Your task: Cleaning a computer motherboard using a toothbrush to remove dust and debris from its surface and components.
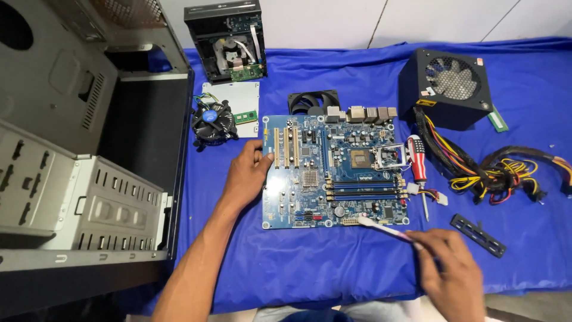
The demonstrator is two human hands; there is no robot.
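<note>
Brushing the motherboard's lower edge

We steady the blue motherboard (335, 173) mid-cloth, left hand (247, 176) flat at nine o'clock; right hand (450, 271) at five o'clock, fingers closed round a white brush (381, 228). Heavy strokes could bend pins or snag connectors.

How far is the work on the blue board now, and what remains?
Done: the blue motherboard lies out of the open case on the blue cloth, with the cooler fan and power supply set aside. In hand: the left hand steadies its edge while the right hand holds a small brush at its lower edge. The remaining board area looks not yet brushed.
</note>
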